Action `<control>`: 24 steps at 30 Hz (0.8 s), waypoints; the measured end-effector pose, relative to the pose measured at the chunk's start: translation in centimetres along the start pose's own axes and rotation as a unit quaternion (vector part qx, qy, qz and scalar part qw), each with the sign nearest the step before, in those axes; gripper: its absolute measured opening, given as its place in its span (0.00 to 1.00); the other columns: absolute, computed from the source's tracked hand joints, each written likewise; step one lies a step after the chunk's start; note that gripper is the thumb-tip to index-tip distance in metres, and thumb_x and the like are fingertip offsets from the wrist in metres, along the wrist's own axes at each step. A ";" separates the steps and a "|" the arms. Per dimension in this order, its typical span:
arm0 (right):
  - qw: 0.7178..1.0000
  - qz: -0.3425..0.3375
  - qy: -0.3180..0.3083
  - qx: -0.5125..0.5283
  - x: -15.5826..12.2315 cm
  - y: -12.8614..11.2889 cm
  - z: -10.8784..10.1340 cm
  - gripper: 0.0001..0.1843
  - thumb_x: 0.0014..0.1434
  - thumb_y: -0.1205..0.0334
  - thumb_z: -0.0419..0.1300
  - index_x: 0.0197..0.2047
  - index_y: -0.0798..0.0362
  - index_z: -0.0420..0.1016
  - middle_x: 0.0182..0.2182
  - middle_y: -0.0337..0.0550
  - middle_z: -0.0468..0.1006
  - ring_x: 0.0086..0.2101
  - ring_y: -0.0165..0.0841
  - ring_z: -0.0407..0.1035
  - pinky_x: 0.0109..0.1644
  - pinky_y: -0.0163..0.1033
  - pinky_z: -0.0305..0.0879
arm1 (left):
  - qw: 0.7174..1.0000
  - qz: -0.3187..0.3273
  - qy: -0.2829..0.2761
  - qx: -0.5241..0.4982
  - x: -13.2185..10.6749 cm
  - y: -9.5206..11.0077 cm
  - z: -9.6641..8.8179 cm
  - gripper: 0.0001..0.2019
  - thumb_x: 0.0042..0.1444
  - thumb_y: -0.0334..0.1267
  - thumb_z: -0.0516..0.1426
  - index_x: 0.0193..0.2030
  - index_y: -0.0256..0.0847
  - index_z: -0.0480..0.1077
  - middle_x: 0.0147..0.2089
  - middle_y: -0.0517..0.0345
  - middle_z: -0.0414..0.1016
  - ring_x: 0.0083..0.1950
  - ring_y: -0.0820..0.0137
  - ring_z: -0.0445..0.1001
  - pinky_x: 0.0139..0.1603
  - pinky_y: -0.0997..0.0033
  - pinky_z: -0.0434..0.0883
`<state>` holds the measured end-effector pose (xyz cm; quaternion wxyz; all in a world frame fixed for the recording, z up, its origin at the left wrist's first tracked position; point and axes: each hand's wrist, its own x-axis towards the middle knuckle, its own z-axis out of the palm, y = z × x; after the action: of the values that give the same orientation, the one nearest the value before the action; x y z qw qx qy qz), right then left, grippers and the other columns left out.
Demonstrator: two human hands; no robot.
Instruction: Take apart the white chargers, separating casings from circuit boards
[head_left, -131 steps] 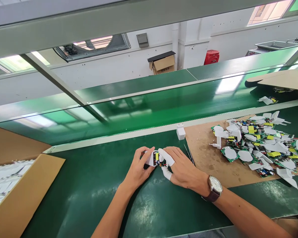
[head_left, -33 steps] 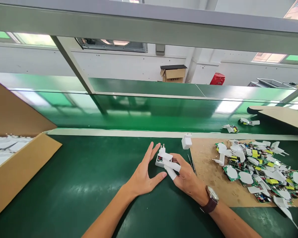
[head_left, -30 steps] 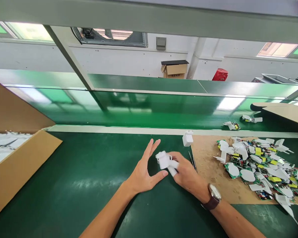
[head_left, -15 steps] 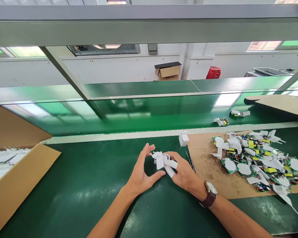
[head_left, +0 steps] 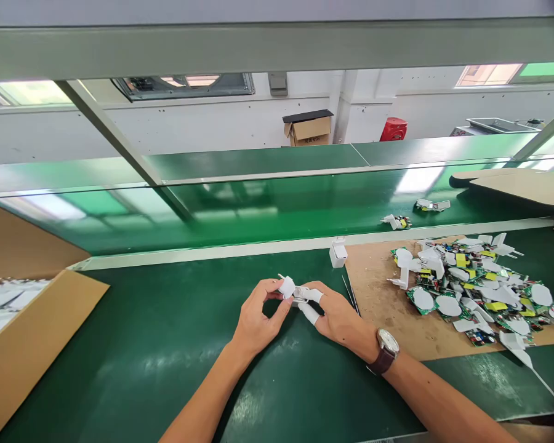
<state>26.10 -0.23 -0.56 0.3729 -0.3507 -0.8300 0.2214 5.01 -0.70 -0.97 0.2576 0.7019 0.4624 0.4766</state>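
Over the green bench, my left hand pinches a small white plastic piece with prongs between thumb and fingers. My right hand grips a pale part right beside it, its fingertips covered by white finger cots. Whether the two parts are joined cannot be made out, as fingers cover much of them. A white adapter case stands upright beyond my right hand. Dark tweezers lie just right of that hand.
Several circuit boards with white plastic parts are heaped on a brown cardboard sheet at right. Two similar assemblies rest on the green ledge behind. An open carton of white pieces stands at left. A metal beam crosses overhead.
My left hand's fingers have closed from a spread pose onto the white pronged piece. The pieces between my hands have turned and shifted slightly left. The view has tilted a little.
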 end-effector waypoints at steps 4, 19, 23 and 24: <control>0.999 0.012 -0.007 -0.034 0.0 0.2 0.1 0.18 0.69 0.68 0.55 0.60 0.48 0.69 0.50 0.49 0.78 0.45 0.38 0.77 0.50 0.44 0.77 | 1.000 0.004 0.004 -0.006 0.0 0.0 0.2 0.13 0.64 0.40 0.60 0.54 0.44 0.70 0.50 0.52 0.78 0.45 0.65 0.80 0.47 0.63 0.82; 0.999 -0.033 -0.005 -0.034 -0.3 0.3 0.3 0.29 0.65 0.72 0.55 0.67 0.46 0.64 0.53 0.50 0.77 0.48 0.40 0.77 0.49 0.44 0.79 | 0.998 -0.040 -0.038 0.023 -0.3 -0.2 -0.6 0.41 0.59 0.49 0.66 0.74 0.50 0.50 0.64 0.47 0.74 0.56 0.57 0.80 0.60 0.50 0.76; 0.999 -0.009 0.037 -0.032 -0.2 0.0 -0.1 0.27 0.64 0.72 0.56 0.65 0.46 0.67 0.53 0.50 0.77 0.47 0.40 0.77 0.50 0.44 0.78 | 0.999 0.004 -0.040 0.001 -0.5 -0.4 -0.6 0.45 0.59 0.48 0.66 0.76 0.51 0.45 0.66 0.44 0.71 0.59 0.55 0.77 0.62 0.47 0.74; 0.999 -0.014 0.029 -0.038 -0.3 0.1 -0.1 0.26 0.64 0.73 0.55 0.63 0.46 0.69 0.51 0.50 0.77 0.46 0.40 0.77 0.49 0.44 0.78 | 0.999 0.009 -0.042 -0.006 -0.5 -0.4 -0.6 0.45 0.59 0.47 0.66 0.77 0.51 0.45 0.67 0.45 0.71 0.60 0.55 0.77 0.62 0.47 0.74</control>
<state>26.34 -0.33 -0.69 0.3861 -0.3592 -0.8316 0.1744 4.22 -1.00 -1.26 0.2765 0.7235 0.4425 0.4519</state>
